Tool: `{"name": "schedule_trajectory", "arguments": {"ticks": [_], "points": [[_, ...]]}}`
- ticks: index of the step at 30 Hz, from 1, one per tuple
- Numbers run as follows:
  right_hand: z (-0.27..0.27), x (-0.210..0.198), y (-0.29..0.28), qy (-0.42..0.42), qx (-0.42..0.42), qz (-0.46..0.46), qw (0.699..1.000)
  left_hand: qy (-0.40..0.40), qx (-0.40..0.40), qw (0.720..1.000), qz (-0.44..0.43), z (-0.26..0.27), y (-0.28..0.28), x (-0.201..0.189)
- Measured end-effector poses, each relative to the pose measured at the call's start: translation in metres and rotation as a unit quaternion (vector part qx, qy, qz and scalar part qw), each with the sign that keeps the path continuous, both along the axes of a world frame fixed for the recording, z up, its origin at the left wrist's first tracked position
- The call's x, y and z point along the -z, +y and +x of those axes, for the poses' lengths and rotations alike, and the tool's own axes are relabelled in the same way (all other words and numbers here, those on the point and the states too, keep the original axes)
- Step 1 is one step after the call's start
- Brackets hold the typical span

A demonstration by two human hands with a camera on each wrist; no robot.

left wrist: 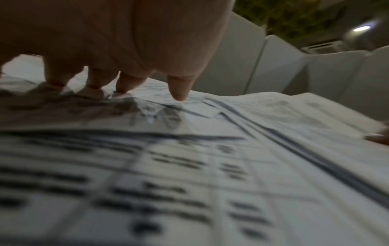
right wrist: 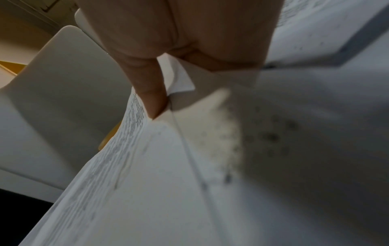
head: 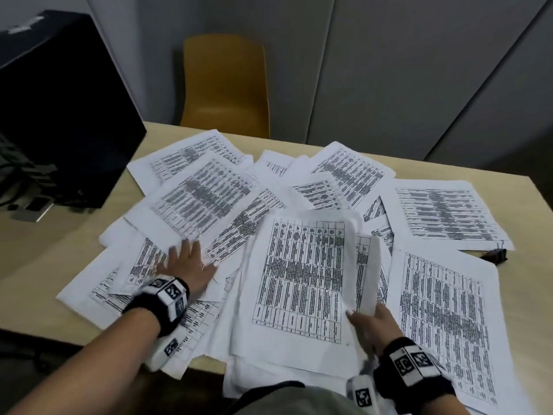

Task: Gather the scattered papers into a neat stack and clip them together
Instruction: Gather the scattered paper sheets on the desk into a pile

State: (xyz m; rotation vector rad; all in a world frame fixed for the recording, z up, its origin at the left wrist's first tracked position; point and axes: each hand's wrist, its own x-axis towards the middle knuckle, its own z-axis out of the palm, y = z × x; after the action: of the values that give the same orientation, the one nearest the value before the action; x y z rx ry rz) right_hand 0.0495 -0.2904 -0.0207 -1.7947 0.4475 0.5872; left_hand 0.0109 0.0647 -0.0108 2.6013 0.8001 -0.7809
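Papers (head: 206,190) fan across the bench (head: 54,235) from nine o'clock round to three: light, floppy, slippery, best taken by their edges. Right hand (head: 369,320), at five o'clock, pinches a gathered sheaf (head: 302,280). Left hand (head: 187,265) lies flat, fingers spread, pressing sheets at eight o'clock. Binder clip (head: 495,254) waits at three.

- I see a light wooden table (head: 374,146).
- Printed papers (head: 443,211) lie scattered on it, overlapping.
- A black binder clip (head: 495,254) lies at the right.
- A black monitor (head: 59,112) stands at the left.
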Motion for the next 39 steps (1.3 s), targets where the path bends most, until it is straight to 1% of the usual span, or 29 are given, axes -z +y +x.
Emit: {"name": "schedule_trajectory", "arguments": {"ticks": [4, 5, 6, 7, 8, 9, 10, 11, 12, 13, 14, 16, 17, 20, 24, 27, 29, 32, 33, 34, 35, 37, 38, 39], "points": [[0.002, 0.000, 0.001, 0.011, 0.008, 0.004, 1.000, 0.030, 0.128, 0.991, 0.003, -0.029, -0.039, -0.014], [0.003, -0.001, 0.001, 0.014, 0.011, 0.008, 1.000, 0.019, 0.148, 0.989, 0.000, -0.036, -0.042, -0.018], [0.004, 0.000, 0.001, 0.018, 0.012, 0.009, 1.000, -0.013, 0.143, 0.989, -0.025, -0.038, -0.042, -0.024], [0.004, 0.000, 0.001, 0.022, 0.015, 0.008, 1.000, -0.065, 0.095, 0.991, -0.072, -0.036, -0.036, -0.028], [0.005, 0.001, 0.001, 0.026, 0.017, 0.008, 0.999, -0.118, 0.029, 0.985, -0.125, -0.029, -0.028, -0.033], [0.004, 0.003, 0.001, 0.027, 0.020, 0.006, 0.999, -0.177, -0.042, 0.972, -0.149, -0.019, -0.016, -0.033], [0.004, 0.003, 0.001, 0.026, 0.020, 0.002, 0.999, -0.232, -0.100, 0.958, -0.132, -0.007, 0.000, -0.031], [0.004, 0.004, 0.001, 0.024, 0.021, -0.002, 0.999, -0.263, -0.141, 0.950, -0.088, 0.004, 0.017, -0.028], [0.004, 0.003, 0.001, 0.024, 0.019, -0.006, 1.000, -0.264, -0.172, 0.948, -0.035, 0.012, 0.033, -0.026], [0.003, 0.002, 0.001, 0.025, 0.015, -0.010, 1.000, -0.248, -0.200, 0.948, 0.007, 0.018, 0.047, -0.022], [0.002, 0.002, 0.001, 0.025, 0.012, -0.013, 1.000, -0.227, -0.230, 0.946, 0.023, 0.022, 0.060, -0.018], [0.001, -0.001, 0.002, 0.023, 0.011, -0.020, 0.999, -0.200, -0.272, 0.941, 0.014, 0.024, 0.073, -0.011], [0.000, -0.002, 0.002, 0.022, 0.011, -0.019, 1.000, -0.202, -0.277, 0.939, 0.011, 0.024, 0.075, -0.007], [-0.001, -0.006, 0.003, 0.021, 0.012, -0.018, 1.000, -0.223, -0.265, 0.938, -0.030, 0.031, 0.073, -0.005], [-0.001, -0.009, 0.004, 0.025, 0.029, 0.008, 0.999, -0.188, -0.243, 0.948, -0.082, 0.042, 0.067, -0.006], [-0.001, -0.010, 0.005, 0.029, 0.029, 0.014, 0.999, -0.191, -0.250, 0.942, -0.120, 0.049, 0.065, -0.011], [-0.001, -0.012, 0.005, 0.026, 0.029, 0.013, 0.999, -0.215, -0.258, 0.932, -0.137, 0.053, 0.066, -0.013], [-0.002, -0.015, 0.006, 0.023, 0.035, 0.018, 0.999, -0.277, -0.311, 0.897, -0.147, 0.045, 0.070, -0.020], [-0.002, -0.016, 0.007, 0.023, 0.035, 0.018, 0.999, -0.284, -0.333, 0.888, -0.145, 0.040, 0.073, -0.019], [-0.002, -0.016, 0.007, 0.022, 0.035, 0.017, 0.999, -0.280, -0.343, 0.886, -0.139, 0.031, 0.078, -0.018], [-0.002, -0.016, 0.007, 0.021, 0.035, 0.017, 0.999, -0.255, -0.338, 0.897, -0.126, 0.023, 0.081, -0.017], [-0.002, -0.016, 0.006, 0.023, 0.036, 0.017, 0.999, -0.182, -0.312, 0.929, -0.080, 0.006, 0.087, -0.012], [-0.002, -0.015, 0.006, 0.023, 0.034, 0.016, 0.999, -0.147, -0.304, 0.940, -0.043, 0.000, 0.089, -0.010], [-0.002, -0.016, 0.006, 0.024, 0.032, 0.016, 0.999, -0.122, -0.304, 0.945, -0.012, -0.006, 0.090, -0.010]]}}
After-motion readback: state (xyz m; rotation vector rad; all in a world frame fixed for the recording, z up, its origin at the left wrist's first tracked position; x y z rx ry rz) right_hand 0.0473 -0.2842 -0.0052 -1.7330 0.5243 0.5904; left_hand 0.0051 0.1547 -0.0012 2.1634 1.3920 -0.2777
